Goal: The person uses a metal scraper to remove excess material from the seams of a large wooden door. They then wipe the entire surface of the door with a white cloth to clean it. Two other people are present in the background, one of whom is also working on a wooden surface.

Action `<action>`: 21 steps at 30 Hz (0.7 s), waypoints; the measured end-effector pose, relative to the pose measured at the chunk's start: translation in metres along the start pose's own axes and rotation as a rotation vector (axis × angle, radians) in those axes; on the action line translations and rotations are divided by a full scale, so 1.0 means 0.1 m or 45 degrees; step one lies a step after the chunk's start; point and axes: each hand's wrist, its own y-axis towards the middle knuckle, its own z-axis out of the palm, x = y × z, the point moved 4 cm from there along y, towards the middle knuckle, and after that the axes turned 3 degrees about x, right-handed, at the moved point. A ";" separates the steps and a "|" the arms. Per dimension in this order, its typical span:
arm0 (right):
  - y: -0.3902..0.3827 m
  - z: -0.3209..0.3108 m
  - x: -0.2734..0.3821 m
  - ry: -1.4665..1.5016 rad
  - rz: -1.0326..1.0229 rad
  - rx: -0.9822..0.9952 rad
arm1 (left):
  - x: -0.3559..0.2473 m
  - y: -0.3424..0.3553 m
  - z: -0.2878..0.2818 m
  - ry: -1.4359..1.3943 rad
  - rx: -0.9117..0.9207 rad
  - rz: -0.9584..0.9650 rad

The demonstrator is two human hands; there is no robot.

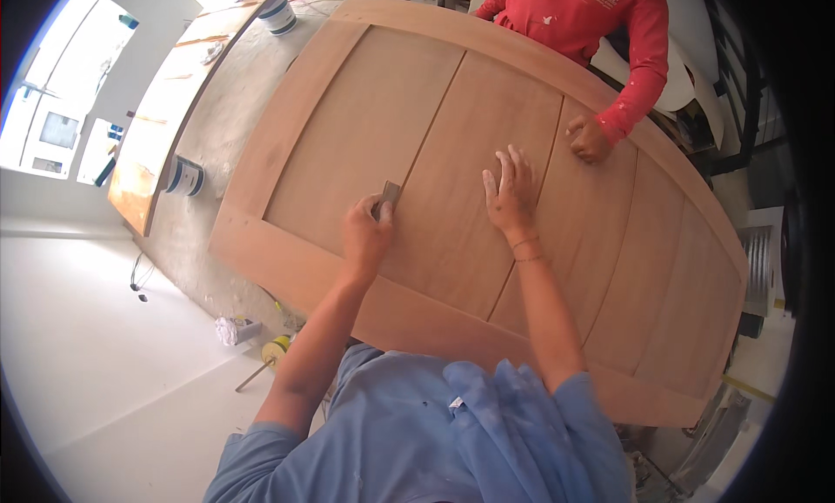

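A large wooden door panel [417,190] lies flat in front of me, with a raised frame around planks parted by dark grooves. My left hand [367,233] is closed around a small grey-brown sanding block [389,194], whose upper end sticks out above the fingers. The block is at a groove left of the panel's middle. To the right, my right hand [511,192] rests flat on the wood with its fingers spread, holding nothing. Pale dust coats its fingertips.
Across the panel, a person in a red sweatshirt [574,20] has a curled hand [590,139] over the wood. A long wooden board [170,125] stands at the left, near a white bucket [185,176]. A yellow-and-black tool [277,350] lies by my left elbow.
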 end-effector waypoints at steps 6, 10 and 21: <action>0.22 0.10 -0.08 -0.143 0.022 0.118 | -0.15 -0.03 0.06 0.136 0.004 0.083; 0.30 0.13 -0.12 -0.077 0.079 0.121 | -0.23 0.07 0.19 0.295 -0.055 0.229; 0.43 0.12 -0.08 -0.029 0.149 0.140 | -0.95 1.45 1.04 0.615 -0.069 0.622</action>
